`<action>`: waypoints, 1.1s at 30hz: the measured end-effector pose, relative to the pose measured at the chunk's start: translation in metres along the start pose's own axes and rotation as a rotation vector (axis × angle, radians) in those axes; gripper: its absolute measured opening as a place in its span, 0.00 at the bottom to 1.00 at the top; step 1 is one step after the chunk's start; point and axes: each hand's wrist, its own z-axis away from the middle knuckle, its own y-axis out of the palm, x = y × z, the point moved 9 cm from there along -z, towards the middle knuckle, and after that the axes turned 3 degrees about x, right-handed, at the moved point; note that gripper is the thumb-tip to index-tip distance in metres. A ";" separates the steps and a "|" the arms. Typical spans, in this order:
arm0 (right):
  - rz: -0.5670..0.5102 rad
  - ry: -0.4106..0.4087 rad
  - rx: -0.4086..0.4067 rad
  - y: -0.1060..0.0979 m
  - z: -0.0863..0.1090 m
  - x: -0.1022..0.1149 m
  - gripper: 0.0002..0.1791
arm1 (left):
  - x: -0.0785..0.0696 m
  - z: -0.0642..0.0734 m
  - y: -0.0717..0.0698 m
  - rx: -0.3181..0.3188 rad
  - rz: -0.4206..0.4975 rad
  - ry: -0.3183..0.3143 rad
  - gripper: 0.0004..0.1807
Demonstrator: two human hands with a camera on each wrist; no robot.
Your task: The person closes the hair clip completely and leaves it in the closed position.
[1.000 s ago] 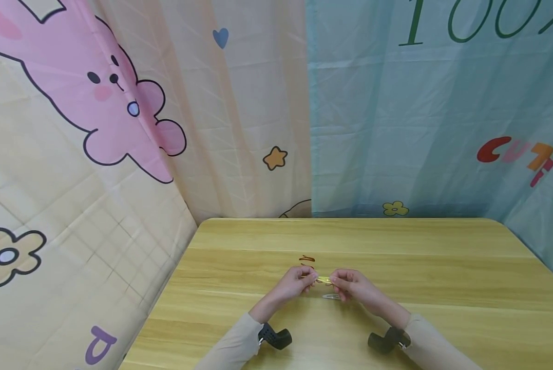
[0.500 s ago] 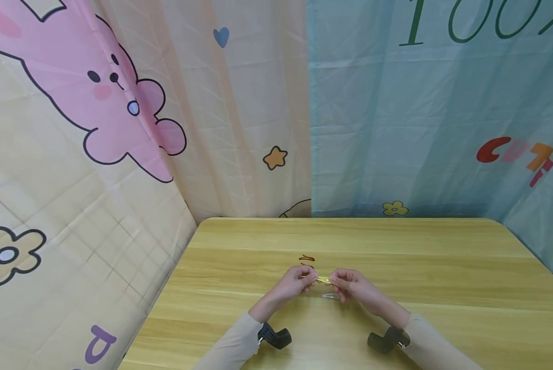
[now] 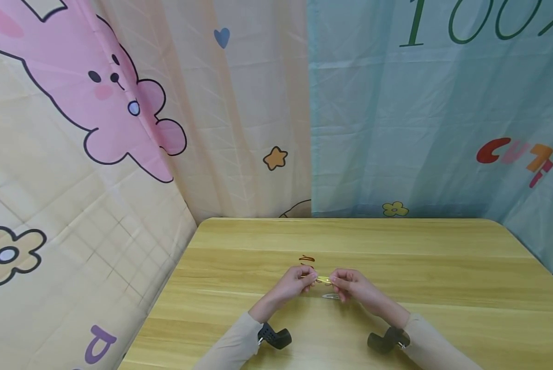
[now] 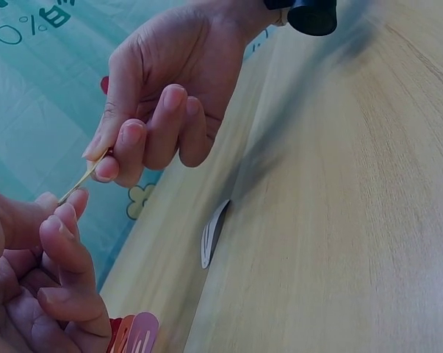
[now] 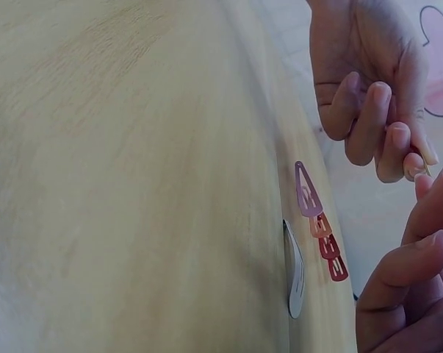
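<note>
A yellow snap hair clip (image 3: 324,280) is stretched between my two hands above the table. My left hand (image 3: 293,282) pinches one end between thumb and index finger. The other end is pinched the same way by my right hand (image 3: 356,288). Seen edge-on in the left wrist view, the yellow clip (image 4: 84,176) is a thin, slightly curved strip. Below the hands lies a pale grey snap clip (image 5: 294,272) on the wood, partly covered by my right hand in the head view.
Beyond the grey clip, a purple clip (image 5: 308,193), an orange clip (image 5: 320,224) and two red clips (image 5: 339,269) lie in an overlapping row on the wooden table (image 3: 396,246). Printed curtains (image 3: 359,128) hang behind the table's far edge.
</note>
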 end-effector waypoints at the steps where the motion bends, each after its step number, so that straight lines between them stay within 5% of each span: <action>1: 0.000 -0.005 0.002 0.000 0.000 0.000 0.15 | 0.000 0.000 0.000 0.001 0.002 0.002 0.10; 22: -0.015 -0.022 0.004 -0.002 -0.001 -0.003 0.19 | 0.001 -0.001 0.001 0.003 0.016 0.000 0.12; 33: -0.018 -0.035 0.006 -0.002 -0.001 -0.001 0.14 | 0.000 -0.002 0.001 0.009 0.026 0.004 0.12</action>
